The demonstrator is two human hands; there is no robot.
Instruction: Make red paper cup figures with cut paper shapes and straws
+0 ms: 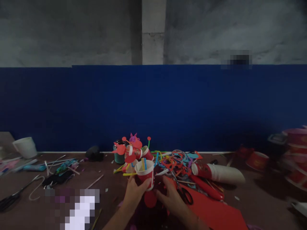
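Observation:
My left hand [138,189] is closed around a red and white paper cup [145,168], which has blue and yellow straw pieces in it and a yellow straw sticking out to its left. A white bent straw piece [152,179] runs down the cup's right side. Close to the cup's right, my right hand [172,195] has its thumb and fingers apart, with nothing visible between them. Below the cup shows a red paper disc [150,198]; whether it is attached is unclear. Behind stand decorated paper cups [134,152] with red discs and straws.
Scissors [185,194] lie on red paper [213,207] at right, near a stack of paper cups [217,172] on its side. Cut scraps and straws [177,159] are heaped behind. More scissors [20,192] and a white cup [25,147] are at left. A blue partition [153,105] closes off the back.

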